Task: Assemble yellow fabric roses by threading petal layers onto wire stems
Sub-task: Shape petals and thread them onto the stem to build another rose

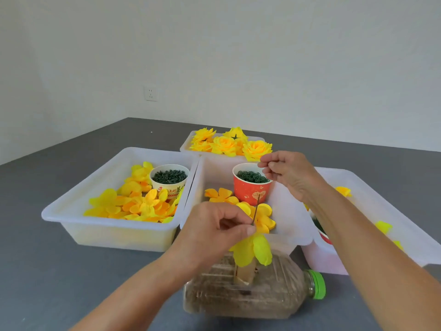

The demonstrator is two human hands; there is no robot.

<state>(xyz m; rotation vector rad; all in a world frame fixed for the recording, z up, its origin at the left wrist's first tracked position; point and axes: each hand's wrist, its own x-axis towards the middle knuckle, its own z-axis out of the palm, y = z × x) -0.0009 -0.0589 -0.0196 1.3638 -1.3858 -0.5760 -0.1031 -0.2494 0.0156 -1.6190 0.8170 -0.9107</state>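
Note:
My left hand (214,231) pinches a thin dark wire stem (256,210) that stands upright over a sand-filled plastic bottle (250,297) lying on its side. Yellow petal layers (253,253) hang on the wire just below my fingertips. My right hand (288,174) hovers over the red paper cup (251,189) of green parts, its thumb and forefinger pinched together; what they hold is too small to make out. Loose yellow petals (261,217) lie in the middle white bin (286,211).
A left white bin (71,218) holds many petals and a white cup (170,179) of green parts. Finished yellow roses (229,144) fill a bin at the back. Another white bin (381,211) stands at the right. All rest on a grey surface.

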